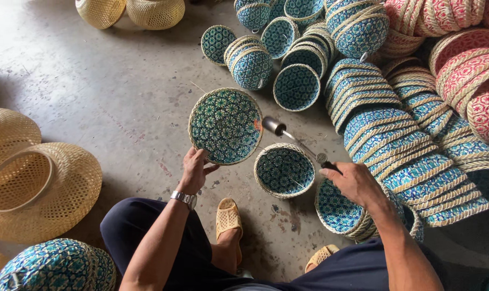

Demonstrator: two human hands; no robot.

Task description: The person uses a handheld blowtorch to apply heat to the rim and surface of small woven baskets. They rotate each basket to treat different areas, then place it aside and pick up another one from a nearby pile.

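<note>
My left hand (195, 168) grips the lower rim of a round woven basket (225, 125) with a blue-green star pattern, tilted so its inside faces me. My right hand (354, 181) holds a metal blowtorch (294, 139) by its handle. The torch's nozzle points at the right rim of the held basket, and a small orange flame shows there. A smaller matching basket (284, 170) stands on the floor between my hands. I sit low, with my knees and beige sandals (228, 219) below.
Long nested stacks of blue-green baskets (401, 145) lie to the right, with red-patterned ones (471, 70) beyond. More blue baskets (287, 54) cluster ahead. Natural straw baskets (34, 188) sit at the left and two at the top (131, 11). The floor is bare concrete (93, 91).
</note>
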